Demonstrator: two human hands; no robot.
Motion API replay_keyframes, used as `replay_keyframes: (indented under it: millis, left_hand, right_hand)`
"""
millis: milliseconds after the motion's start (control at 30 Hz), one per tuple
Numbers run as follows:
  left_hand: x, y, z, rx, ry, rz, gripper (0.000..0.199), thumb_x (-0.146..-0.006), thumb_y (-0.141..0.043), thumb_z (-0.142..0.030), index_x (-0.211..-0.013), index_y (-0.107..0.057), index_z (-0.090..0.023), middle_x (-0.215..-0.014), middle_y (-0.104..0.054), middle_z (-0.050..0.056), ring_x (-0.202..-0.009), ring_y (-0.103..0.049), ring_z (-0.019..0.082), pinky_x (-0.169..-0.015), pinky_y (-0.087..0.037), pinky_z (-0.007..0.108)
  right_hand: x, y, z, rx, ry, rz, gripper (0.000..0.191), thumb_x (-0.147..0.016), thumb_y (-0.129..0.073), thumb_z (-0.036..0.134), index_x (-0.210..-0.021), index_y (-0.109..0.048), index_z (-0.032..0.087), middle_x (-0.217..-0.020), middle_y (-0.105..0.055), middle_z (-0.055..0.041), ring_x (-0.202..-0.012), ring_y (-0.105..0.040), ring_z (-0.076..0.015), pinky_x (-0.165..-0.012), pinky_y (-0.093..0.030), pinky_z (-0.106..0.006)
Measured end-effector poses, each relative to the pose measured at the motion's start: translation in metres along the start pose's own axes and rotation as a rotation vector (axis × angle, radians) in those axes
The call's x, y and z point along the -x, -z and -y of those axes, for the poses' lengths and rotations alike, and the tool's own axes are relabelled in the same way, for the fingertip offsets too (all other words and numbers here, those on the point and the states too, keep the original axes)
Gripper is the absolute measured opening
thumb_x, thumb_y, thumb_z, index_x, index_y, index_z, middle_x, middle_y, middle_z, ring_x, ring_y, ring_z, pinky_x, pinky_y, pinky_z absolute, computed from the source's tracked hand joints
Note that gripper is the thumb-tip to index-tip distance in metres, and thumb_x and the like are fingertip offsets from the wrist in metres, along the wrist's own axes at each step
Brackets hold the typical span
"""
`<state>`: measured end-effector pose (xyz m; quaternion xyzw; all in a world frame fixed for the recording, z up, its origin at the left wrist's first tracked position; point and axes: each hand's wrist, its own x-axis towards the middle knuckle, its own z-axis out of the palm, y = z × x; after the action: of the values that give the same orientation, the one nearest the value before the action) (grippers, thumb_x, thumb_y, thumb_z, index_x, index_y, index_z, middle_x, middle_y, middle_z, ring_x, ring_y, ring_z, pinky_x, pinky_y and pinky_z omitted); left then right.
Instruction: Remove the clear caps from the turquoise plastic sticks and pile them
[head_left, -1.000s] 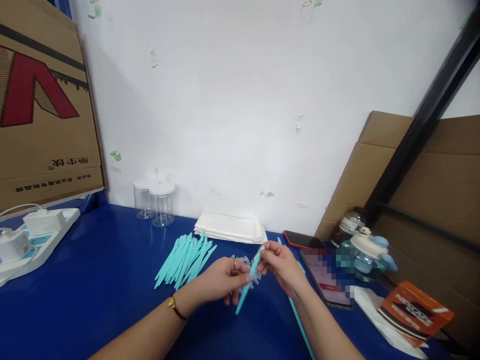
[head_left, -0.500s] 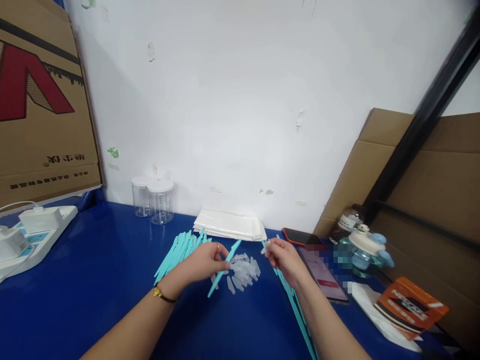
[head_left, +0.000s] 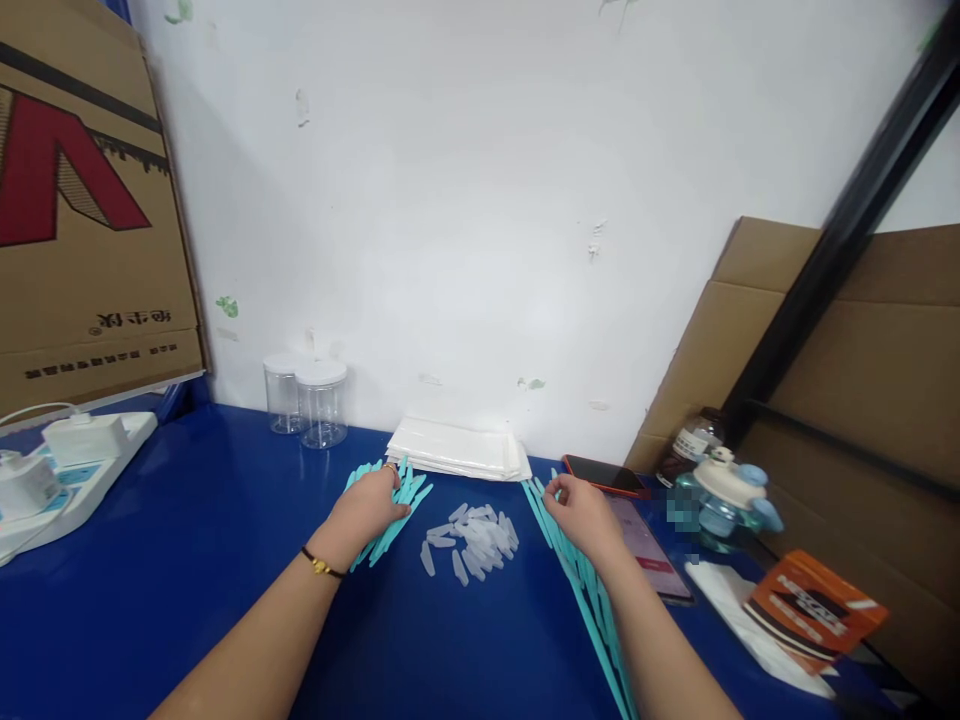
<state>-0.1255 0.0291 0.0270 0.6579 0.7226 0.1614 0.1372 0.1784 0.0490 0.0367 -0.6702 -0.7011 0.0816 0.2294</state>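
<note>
My left hand (head_left: 366, 518) is over the left pile of slim turquoise sticks shaped like eyebrow razors (head_left: 382, 548). Its thumb and fingers are closed at one slanting razor on top of the pile. On the right, my right hand (head_left: 589, 512) has its thumb and fingertips pinched together just above a second group of turquoise razors (head_left: 589, 610). Whatever is between those fingertips is hidden. Between the hands lies a loose heap of small translucent caps (head_left: 480, 538) on the blue table.
A stack of white sheets (head_left: 454, 448) and two lidded clear jars (head_left: 322, 405) stand by the wall. To the right are two phones (head_left: 604, 473), a brown bottle (head_left: 690, 445), a teal bottle (head_left: 724, 500) and an orange pouch (head_left: 814, 610). A power strip (head_left: 97, 475) sits left.
My left hand has moved left with a razor, from the caps to the left pile. My right hand has shifted slightly right to the other razors; the cap in its fingertips no longer shows.
</note>
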Motion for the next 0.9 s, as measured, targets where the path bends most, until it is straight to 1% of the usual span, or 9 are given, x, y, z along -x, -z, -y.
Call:
replay_keyframes:
  millis: [100, 167, 233, 367, 567, 633, 700, 800, 900]
  left_hand:
    - [0.006, 0.008, -0.011, 0.006, -0.023, -0.052, 0.036, -0.069, -0.058, -0.045, -0.093, -0.050, -0.020, -0.078, -0.063, 0.004, -0.078, -0.060, 0.022, -0.055, -0.033, 0.024]
    - [0.011, 0.012, -0.020, -0.002, -0.031, -0.085, 0.034, -0.074, -0.051, -0.048, -0.095, -0.049, -0.021, -0.075, -0.062, 0.003, -0.078, -0.060, 0.022, -0.055, -0.032, 0.024]
    - [0.017, 0.013, -0.030, -0.018, -0.049, -0.106, 0.031, -0.077, -0.048, -0.047, -0.096, -0.049, -0.022, -0.074, -0.062, 0.002, -0.077, -0.060, 0.021, -0.055, -0.031, 0.024]
    - [0.024, 0.006, -0.040, -0.023, -0.131, -0.118, 0.027, -0.078, -0.047, -0.045, -0.094, -0.050, -0.023, -0.075, -0.062, 0.002, -0.073, -0.059, 0.019, -0.053, -0.027, 0.024]
    - [0.027, 0.003, -0.043, 0.036, -0.188, -0.109, 0.025, -0.078, -0.047, -0.042, -0.093, -0.053, -0.022, -0.068, -0.058, 0.000, -0.065, -0.055, 0.016, -0.050, -0.025, 0.023]
    - [0.026, 0.003, -0.044, 0.090, -0.204, -0.081, 0.025, -0.077, -0.048, -0.041, -0.089, -0.055, -0.022, -0.064, -0.057, -0.001, -0.062, -0.053, 0.015, -0.049, -0.026, 0.023]
    - [0.025, -0.001, -0.046, 0.171, -0.229, -0.033, 0.025, -0.075, -0.050, -0.042, -0.084, -0.058, -0.020, -0.061, -0.055, -0.001, -0.058, -0.052, 0.014, -0.049, -0.028, 0.022]
    - [0.026, -0.011, -0.050, 0.358, -0.281, 0.088, 0.030, -0.073, -0.051, -0.046, -0.082, -0.061, -0.019, -0.063, -0.056, -0.001, -0.054, -0.050, 0.011, -0.047, -0.032, 0.021]
    - [0.032, -0.019, -0.059, 0.578, -0.293, 0.247, 0.041, -0.073, -0.050, -0.051, -0.092, -0.061, -0.017, -0.070, -0.058, 0.000, -0.051, -0.050, 0.009, -0.044, -0.035, 0.020]
  right_hand:
    - [-0.001, -0.003, -0.006, 0.145, -0.028, 0.027, 0.013, -0.074, -0.051, 0.031, -0.075, -0.061, 0.021, -0.077, -0.063, -0.0034, -0.072, -0.058, -0.0181, -0.056, -0.032, -0.024]
    - [0.000, -0.010, -0.002, 0.230, -0.025, 0.056, 0.018, -0.074, -0.053, 0.036, -0.077, -0.061, 0.021, -0.087, -0.063, -0.0059, -0.078, -0.059, -0.0214, -0.058, -0.035, -0.027]
    - [0.000, -0.019, 0.003, 0.323, -0.021, 0.077, 0.019, -0.075, -0.053, 0.036, -0.079, -0.061, 0.019, -0.094, -0.062, -0.0089, -0.082, -0.060, -0.0238, -0.061, -0.038, -0.029]
    - [-0.003, -0.029, 0.010, 0.442, -0.063, 0.100, 0.021, -0.075, -0.049, 0.029, -0.085, -0.061, 0.015, -0.093, -0.063, -0.0129, -0.084, -0.061, -0.0273, -0.065, -0.042, -0.034]
    - [-0.007, -0.027, 0.010, 0.413, -0.116, 0.105, 0.020, -0.068, -0.051, 0.025, -0.081, -0.063, 0.015, -0.089, -0.065, -0.0136, -0.080, -0.062, -0.0271, -0.061, -0.041, -0.032]
    - [-0.008, -0.020, 0.004, 0.337, -0.123, 0.115, 0.016, -0.065, -0.053, 0.027, -0.073, -0.062, 0.016, -0.082, -0.065, -0.0118, -0.075, -0.061, -0.0254, -0.057, -0.038, -0.030]
    - [-0.008, -0.010, -0.004, 0.182, -0.104, 0.152, 0.012, -0.063, -0.054, 0.028, -0.061, -0.058, 0.016, -0.066, -0.061, -0.0074, -0.064, -0.058, -0.0209, -0.052, -0.035, -0.027]
    - [-0.004, 0.005, -0.010, -0.202, -0.064, 0.249, 0.013, -0.062, -0.051, 0.024, -0.051, -0.048, 0.018, -0.045, -0.047, 0.0017, -0.045, -0.043, -0.0110, -0.044, -0.026, -0.023]
    - [0.006, 0.007, 0.003, -0.615, -0.033, 0.362, 0.010, -0.064, -0.050, 0.024, -0.056, -0.047, 0.018, -0.043, -0.044, 0.0058, -0.035, -0.029, -0.0055, -0.038, -0.018, -0.021]
